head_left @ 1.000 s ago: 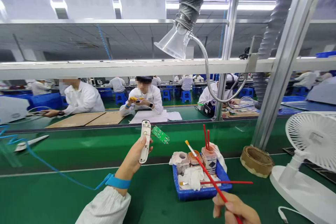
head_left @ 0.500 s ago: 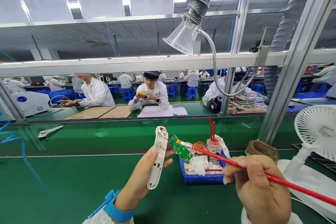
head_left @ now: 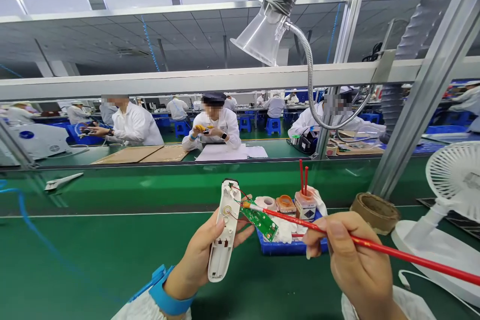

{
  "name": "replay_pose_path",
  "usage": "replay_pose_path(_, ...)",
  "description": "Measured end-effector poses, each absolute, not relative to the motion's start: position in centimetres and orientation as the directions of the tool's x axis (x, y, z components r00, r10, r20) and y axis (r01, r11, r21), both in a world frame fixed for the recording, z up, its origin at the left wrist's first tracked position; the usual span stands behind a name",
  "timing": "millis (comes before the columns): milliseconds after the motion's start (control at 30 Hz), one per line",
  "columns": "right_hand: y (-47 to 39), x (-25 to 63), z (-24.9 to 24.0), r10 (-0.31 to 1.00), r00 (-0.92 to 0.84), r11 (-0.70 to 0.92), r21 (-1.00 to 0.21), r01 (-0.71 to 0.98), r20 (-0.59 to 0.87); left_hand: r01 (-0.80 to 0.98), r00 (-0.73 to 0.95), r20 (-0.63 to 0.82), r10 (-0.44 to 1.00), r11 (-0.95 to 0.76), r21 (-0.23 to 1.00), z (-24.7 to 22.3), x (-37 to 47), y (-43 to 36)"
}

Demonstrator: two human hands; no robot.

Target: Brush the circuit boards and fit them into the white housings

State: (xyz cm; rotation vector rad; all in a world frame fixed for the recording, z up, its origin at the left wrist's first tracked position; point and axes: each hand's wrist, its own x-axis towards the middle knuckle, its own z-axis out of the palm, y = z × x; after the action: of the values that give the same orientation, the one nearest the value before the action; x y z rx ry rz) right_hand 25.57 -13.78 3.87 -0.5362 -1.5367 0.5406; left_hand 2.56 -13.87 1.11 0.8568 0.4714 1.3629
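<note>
My left hand (head_left: 210, 240), with a blue band at the wrist, grips a long white plastic housing (head_left: 224, 232) between thumb and fingers. Thin wires run from the housing's upper end to a green circuit board (head_left: 262, 222), which lies tilted beside it over my left fingers. My right hand (head_left: 352, 250) is closed around a long red brush (head_left: 300, 222). The bristles of this brush rest at the board's upper left corner, close to the housing. Whether they touch the board's surface is hard to tell.
Behind the board, a blue tray (head_left: 275, 248) holds jars, white cloth and red sticks. To the right are a brown tape roll (head_left: 375, 212) and a white fan (head_left: 455, 180). A clear funnel (head_left: 258, 35) hangs above. People sit across the bench.
My right hand has moved left with the brush, whose tip has shifted toward the board's upper left end. The view has tilted slightly, and more of the jars shows.
</note>
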Motion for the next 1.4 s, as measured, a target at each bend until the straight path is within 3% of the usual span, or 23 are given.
replay_pose_path(233,-13.9,26.1,3.6,0.621,0.017,0.784,-0.62,-0.032,0.784,-0.67,0.242,0.155,0.958,0.05,0.741,1.1,2.3,-14.3)
replay_pose_path(567,-14.6,26.2,4.4,0.635,0.128,0.767,-0.641,0.013,0.762,-0.704,0.323,0.18,0.929,0.109,0.701,1.2,2.2,-14.3)
replay_pose_path(700,-14.4,26.4,4.6,0.617,0.196,0.765,-0.639,0.073,0.762,-0.689,0.317,0.126,0.94,0.137,0.711,1.1,2.2,-14.2)
replay_pose_path(833,-14.8,26.7,4.9,0.602,0.269,0.785,-0.619,-0.026,0.752,-0.678,0.322,0.052,0.945,0.192,0.709,1.3,2.2,-14.0)
replay_pose_path(967,-15.4,26.1,4.9,0.622,0.173,0.781,-0.619,-0.078,0.763,-0.693,0.334,0.04,0.942,0.217,0.687,1.4,2.1,-13.9)
replay_pose_path(1100,-15.0,26.0,3.9,0.618,0.14,0.784,-0.621,-0.026,0.774,-0.681,0.331,0.036,0.943,0.212,0.701,1.2,2.0,-13.9)
replay_pose_path(1200,-14.4,26.7,3.8,0.587,0.201,0.776,-0.616,0.138,0.784,-0.661,0.317,0.003,0.949,0.218,0.718,1.3,2.0,-13.7)
replay_pose_path(1300,-13.3,27.3,4.7,0.637,0.302,0.708,-0.693,0.136,0.709,-0.659,0.249,-0.026,0.968,0.189,0.728,1.8,2.2,-13.4)
replay_pose_path(1400,-11.5,27.4,5.6,0.772,0.344,0.591,-0.803,-0.077,0.534,-0.614,0.105,-0.023,0.994,0.083,0.785,2.4,2.2,-12.8)
